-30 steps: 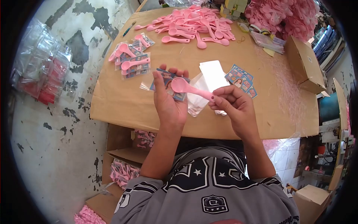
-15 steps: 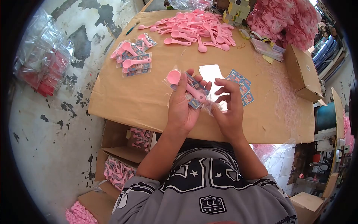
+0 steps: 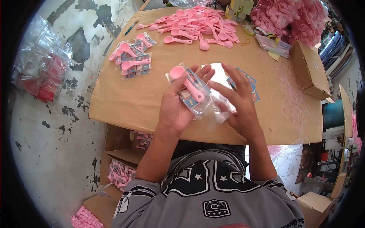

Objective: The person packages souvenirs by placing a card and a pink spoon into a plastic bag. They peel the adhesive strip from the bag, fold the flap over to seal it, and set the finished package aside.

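Note:
My left hand (image 3: 175,108) is closed round a clear plastic bag (image 3: 213,114) that has a pink measuring spoon (image 3: 188,83) and a blue printed card (image 3: 186,98) in it. The thumb presses near the spoon's bowl, and the handle slants down to the right. At the loose end of the bag is my right hand (image 3: 245,110), its fingers apart and its thumb against the plastic. Behind the hands lie a white stack (image 3: 217,70) and several blue printed cards (image 3: 251,78), partly covered by my right hand.
A heap of pink spoons (image 3: 197,24) lies at the table's far side. Bagged spoons (image 3: 133,62) are at the left, near a pen (image 3: 131,27). To the right stand a cardboard box (image 3: 310,72) and a large bag of pink spoons (image 3: 289,19). Open boxes (image 3: 119,152) sit below the table's left edge.
The bag with the spoon has shifted slightly left, and its loose plastic end is now spread wider. My right hand has moved right and its fingers have opened out.

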The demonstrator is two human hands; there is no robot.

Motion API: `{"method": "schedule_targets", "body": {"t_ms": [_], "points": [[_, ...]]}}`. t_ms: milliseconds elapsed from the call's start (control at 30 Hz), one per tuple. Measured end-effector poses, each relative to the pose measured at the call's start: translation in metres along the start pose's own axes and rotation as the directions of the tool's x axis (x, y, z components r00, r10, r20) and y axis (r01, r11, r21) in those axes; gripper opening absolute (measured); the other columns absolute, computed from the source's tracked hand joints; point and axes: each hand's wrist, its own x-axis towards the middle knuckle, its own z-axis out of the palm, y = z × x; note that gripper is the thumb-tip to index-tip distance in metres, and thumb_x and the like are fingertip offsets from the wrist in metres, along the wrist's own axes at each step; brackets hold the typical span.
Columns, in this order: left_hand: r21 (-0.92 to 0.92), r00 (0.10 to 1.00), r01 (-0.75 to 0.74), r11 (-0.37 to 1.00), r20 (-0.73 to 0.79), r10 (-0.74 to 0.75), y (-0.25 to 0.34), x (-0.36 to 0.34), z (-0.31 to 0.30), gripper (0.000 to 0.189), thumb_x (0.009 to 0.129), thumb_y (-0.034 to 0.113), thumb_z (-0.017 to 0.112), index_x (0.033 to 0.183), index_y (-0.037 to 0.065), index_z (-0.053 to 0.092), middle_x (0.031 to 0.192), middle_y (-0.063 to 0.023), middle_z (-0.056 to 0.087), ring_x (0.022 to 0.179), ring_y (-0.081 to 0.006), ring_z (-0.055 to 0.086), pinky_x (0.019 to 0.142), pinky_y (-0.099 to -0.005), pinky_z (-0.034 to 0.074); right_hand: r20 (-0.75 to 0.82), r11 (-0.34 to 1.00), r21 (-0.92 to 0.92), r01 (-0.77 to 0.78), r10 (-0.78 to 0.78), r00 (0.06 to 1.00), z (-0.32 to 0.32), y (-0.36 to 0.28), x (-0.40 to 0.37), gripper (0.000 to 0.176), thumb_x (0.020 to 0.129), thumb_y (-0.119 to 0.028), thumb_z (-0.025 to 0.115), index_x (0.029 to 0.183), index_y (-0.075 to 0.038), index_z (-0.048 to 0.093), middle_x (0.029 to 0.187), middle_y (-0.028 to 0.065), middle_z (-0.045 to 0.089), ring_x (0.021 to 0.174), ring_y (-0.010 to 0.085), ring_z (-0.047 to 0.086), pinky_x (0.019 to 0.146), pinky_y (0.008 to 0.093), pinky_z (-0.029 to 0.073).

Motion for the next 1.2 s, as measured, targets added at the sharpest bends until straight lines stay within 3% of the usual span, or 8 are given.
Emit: {"method": "schedule_targets", "body": {"t_ms": [167, 267, 433, 533, 733, 867, 933, 1200], "points": [[0.038, 0.982, 0.177, 0.984, 0.053, -0.178, -0.018, -0.003, 0.004, 0.053, 0.112, 0.034, 0.051, 0.152, 0.001, 0.041, 0.158, -0.0234, 0.047, 0.150, -0.0327, 0.045, 0.122, -0.0477, 0.042, 0.008, 0.995, 0.062, 0.079, -0.079, 0.997, -0.001, -0.001, 0.009, 0.035, 0.080, -0.007, 0.080, 0.112, -0.020, 0.082, 0.151, 0.0118, 0.059, 0.143, 0.0360, 0.048, 0.115, 0.0477, 0.042], [0.182, 0.993, 0.114, 0.977, -0.033, -0.109, -0.009, -0.003, -0.002, 0.056, 0.112, 0.037, 0.053, 0.153, 0.001, 0.042, 0.157, -0.0233, 0.048, 0.150, -0.0315, 0.044, 0.121, -0.0457, 0.042, 0.025, 0.943, 0.332, -0.015, 0.007, 1.000, -0.020, 0.000, 0.009, 0.035, 0.078, -0.007, 0.081, 0.113, -0.015, 0.081, 0.139, 0.0109, 0.068, 0.133, 0.0327, 0.058, 0.109, 0.0444, 0.047], [0.412, 0.992, -0.012, 0.911, 0.120, -0.041, 0.000, -0.009, 0.008, 0.064, 0.109, 0.034, 0.058, 0.156, -0.005, 0.039, 0.155, -0.0254, 0.051, 0.139, -0.0303, 0.057, 0.117, -0.0469, 0.047, 0.035, 0.841, 0.437, -0.320, 0.340, 0.940, -0.028, -0.007, 0.006, 0.048, 0.092, -0.007, 0.080, 0.137, -0.002, 0.064, 0.097, 0.0039, 0.073, 0.088, 0.0091, 0.068, 0.076, 0.0252, 0.050], [0.714, 0.985, -0.091, 0.695, 0.169, -0.045, -0.005, -0.014, 0.019, 0.057, 0.106, 0.025, 0.065, 0.151, -0.006, 0.047, 0.148, -0.0247, 0.059, 0.128, -0.0257, 0.065, 0.108, -0.0404, 0.055, 0.224, 0.675, 0.539, -0.504, 0.462, 0.858, -0.027, -0.009, 0.005, 0.059, 0.093, -0.007, 0.080, 0.146, -0.002, 0.055, 0.089, 0.0018, 0.070, 0.082, 0.0073, 0.064, 0.073, 0.0245, 0.049], [0.741, 0.999, -0.049, 0.670, 0.040, 0.029, -0.012, -0.017, 0.012, 0.047, 0.104, 0.012, 0.067, 0.146, -0.006, 0.054, 0.124, -0.0227, 0.074, 0.104, -0.0201, 0.076, 0.090, -0.0305, 0.061, 0.198, 0.522, 0.647, -0.555, 0.588, 0.784, -0.018, -0.003, -0.001, 0.055, 0.094, -0.007, 0.079, 0.143, -0.001, 0.054, 0.091, 0.0036, 0.072, 0.080, 0.0092, 0.063, 0.073, 0.0242, 0.049], [0.779, 0.992, -0.124, 0.614, 0.077, 0.102, -0.018, -0.019, 0.019, 0.049, 0.107, 0.012, 0.064, 0.153, 0.004, 0.052, 0.110, -0.0131, 0.078, 0.092, -0.0102, 0.073, 0.079, -0.0258, 0.060, -0.290, 0.970, 0.106, -0.220, 0.242, 0.926, -0.017, 0.002, 0.006, 0.039, 0.090, -0.006, 0.080, 0.127, -0.005, 0.067, 0.109, 0.0097, 0.071, 0.093, 0.0200, 0.065, 0.078, 0.0318, 0.051], [0.781, 0.992, -0.127, 0.612, 0.092, 0.088, -0.022, -0.022, 0.023, 0.052, 0.107, 0.011, 0.063, 0.157, 0.008, 0.049, 0.107, -0.0115, 0.078, 0.090, -0.0079, 0.071, 0.078, -0.0246, 0.058, -0.310, 0.985, -0.162, -0.055, 0.002, 0.951, -0.020, 0.004, 0.010, 0.032, 0.087, -0.006, 0.081, 0.118, -0.007, 0.073, 0.118, 0.0116, 0.069, 0.100, 0.0262, 0.062, 0.082, 0.0364, 0.052], [0.897, 0.990, -0.125, 0.424, 0.143, -0.011, -0.023, -0.024, 0.026, 0.060, 0.108, 0.007, 0.062, 0.164, 0.008, 0.040, 0.098, -0.0078, 0.075, 0.087, -0.0051, 0.064, 0.074, -0.0231, 0.052, -0.299, 0.957, -0.285, -0.044, -0.045, 0.953, -0.012, 0.001, 0.016, 0.027, 0.081, -0.003, 0.080, 0.107, -0.008, 0.077, 0.125, 0.0069, 0.067, 0.106, 0.0297, 0.058, 0.087, 0.0406, 0.051]]}}
